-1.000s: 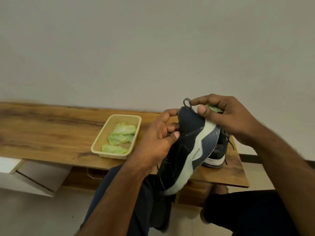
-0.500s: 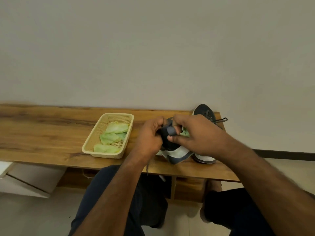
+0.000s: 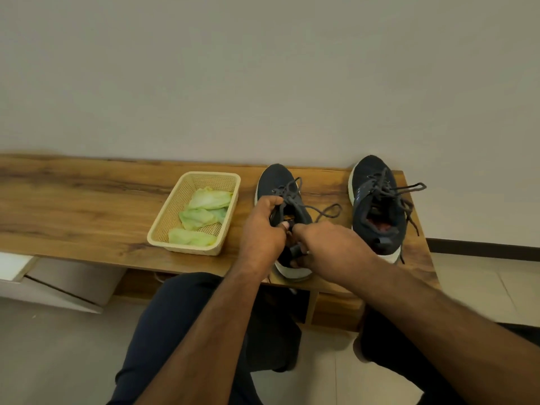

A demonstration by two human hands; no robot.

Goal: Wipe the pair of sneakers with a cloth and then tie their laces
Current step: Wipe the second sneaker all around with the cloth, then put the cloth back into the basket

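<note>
Centre of frame: near sneaker (image 3: 274, 182) stands on the wooden bench (image 3: 87, 206), toe to the wall.
Left hand (image 3: 263, 229): fingers curled on its collar.
Right hand (image 3: 330, 247): curled at the heel, seemingly gripping the tab.
Right of frame: second sneaker (image 3: 377, 206), laces (image 3: 388, 191) loose.
Left: basket (image 3: 163, 226) of green cloths (image 3: 201, 217).

You are in a home, most likely an entry or living area: a long low wooden bench (image 3: 87, 200) runs along a plain pale wall (image 3: 263, 68), with a tiled floor (image 3: 482, 287) and dark skirting board (image 3: 482, 248) beyond it. A white cabinet (image 3: 58, 282) sits lower left, and a woven plastic basket (image 3: 163, 226) rests on the bench.
</note>
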